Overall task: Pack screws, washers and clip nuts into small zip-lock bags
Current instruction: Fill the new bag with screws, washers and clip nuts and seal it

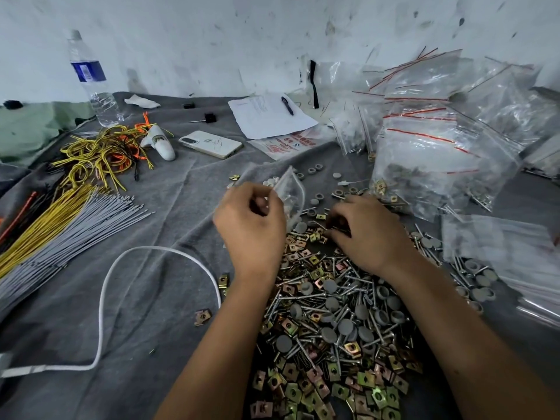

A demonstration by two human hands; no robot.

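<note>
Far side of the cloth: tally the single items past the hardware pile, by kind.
Water bottle: 1
Phone: 1
Pen: 1
Sheet of paper: 1
Total: 4

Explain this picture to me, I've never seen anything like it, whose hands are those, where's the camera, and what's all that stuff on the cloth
There is no machine here: a person wears a camera on the head, so this one view looks down at their own two bare arms. The left hand holds a small zip-lock bag with a few pale pieces inside. The right hand reaches, fingers curled, into a heap of parts; what it holds, if anything, is hidden. On the grey cloth lie screws, brass-coloured clip nuts and round grey caps or washers. Filled bags pile up at the right. To the left are bundled wires, a phone, a water bottle and a sheet of paper with a pen.
</note>
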